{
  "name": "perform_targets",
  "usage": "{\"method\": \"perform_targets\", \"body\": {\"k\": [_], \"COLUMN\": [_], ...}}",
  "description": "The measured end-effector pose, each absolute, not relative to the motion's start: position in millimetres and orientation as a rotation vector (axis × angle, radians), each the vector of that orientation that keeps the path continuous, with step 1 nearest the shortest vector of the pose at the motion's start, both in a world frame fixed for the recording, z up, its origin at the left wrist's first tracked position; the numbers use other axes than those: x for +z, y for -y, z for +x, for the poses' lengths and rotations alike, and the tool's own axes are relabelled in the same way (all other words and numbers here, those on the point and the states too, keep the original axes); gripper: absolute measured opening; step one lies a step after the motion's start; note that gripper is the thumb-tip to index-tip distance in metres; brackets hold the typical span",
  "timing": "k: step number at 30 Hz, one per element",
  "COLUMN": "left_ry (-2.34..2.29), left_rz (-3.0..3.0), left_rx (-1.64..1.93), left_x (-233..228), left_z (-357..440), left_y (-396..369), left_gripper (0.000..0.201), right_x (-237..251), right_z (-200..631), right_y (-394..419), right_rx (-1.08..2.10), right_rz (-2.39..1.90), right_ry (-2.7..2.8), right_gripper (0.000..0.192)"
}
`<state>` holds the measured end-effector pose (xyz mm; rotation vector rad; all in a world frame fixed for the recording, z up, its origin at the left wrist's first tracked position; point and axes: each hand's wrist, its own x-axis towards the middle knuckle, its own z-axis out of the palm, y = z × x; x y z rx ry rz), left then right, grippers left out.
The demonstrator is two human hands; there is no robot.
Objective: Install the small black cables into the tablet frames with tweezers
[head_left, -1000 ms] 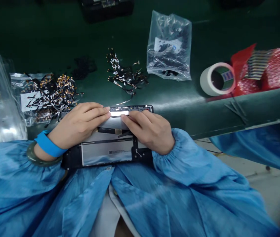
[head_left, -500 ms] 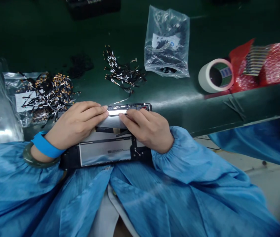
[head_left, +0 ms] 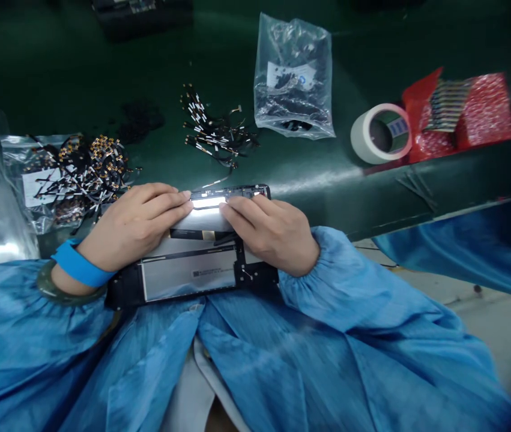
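An opened tablet [head_left: 187,275], with silvery panels and black edges, lies close to my body at the bench's near edge. A bright white strip [head_left: 208,203] runs along its far side, just below a dark circuit board [head_left: 246,192]. My left hand [head_left: 140,219] lies over the left part of the tablet, fingers together, fingertips at the strip's left end. At the strip's right end, the bent thumb and fingers of my right hand [head_left: 271,231] press down on the tablet. Both palms hide parts of it.
Left of the hands is a pile of small flex cables [head_left: 88,171] on a plastic bag. Another bunch of cables [head_left: 219,132] lies ahead. Farther right are a clear bag of black parts [head_left: 293,78], a white tape roll [head_left: 365,138], red bubble wrap [head_left: 487,111] and thin sticks [head_left: 417,189].
The view has shifted slightly, so the bench items appear a little farther left. Both hands keep nearly the same place on the tablet and strip.
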<state>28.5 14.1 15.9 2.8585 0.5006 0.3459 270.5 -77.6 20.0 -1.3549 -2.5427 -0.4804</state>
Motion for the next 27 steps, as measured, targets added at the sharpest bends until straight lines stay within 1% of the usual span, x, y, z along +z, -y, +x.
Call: {"method": "perform_targets", "body": {"k": [4,6,10,13,18,21,24,27], "left_ry": [-0.536,-0.554,-0.517,-0.456,-0.515,-0.569,-0.567,-0.612], "left_rz": [2.890,2.950,3.059,3.098,3.042,3.088,3.111,3.001], "left_rx": [0.254,0.171,0.065,0.080,0.163,0.069,-0.002,0.131], "left_x": [19,22,27,28,28,29,30,28], "left_z": [31,34,38,37,40,45,48,46], "left_y": [-12,-10,-7,-10,-13,-8,-4,-7], "left_gripper": [0.042,0.045,0.047,0.047,0.053,0.053,0.053,0.052], "right_x": [17,13,6,5,8,8,9,10], "right_z": [280,284,287,288,282,275,270,269], "right_y": [81,82,87,91,89,81,73,70], "right_rx": [-0.412,-0.355,-0.166,-0.002,0.065,0.041,0.077,0.172], "right_rz": [-1.350,-1.325,-1.338,-1.415,-1.602,-1.672,-1.724,-1.745], "right_ry": [2.546,2.486,2.261,2.033,1.878,1.916,1.931,1.881], "right_gripper": [0.032,0.032,0.031,0.033,0.024,0.023,0.013,0.008]}}
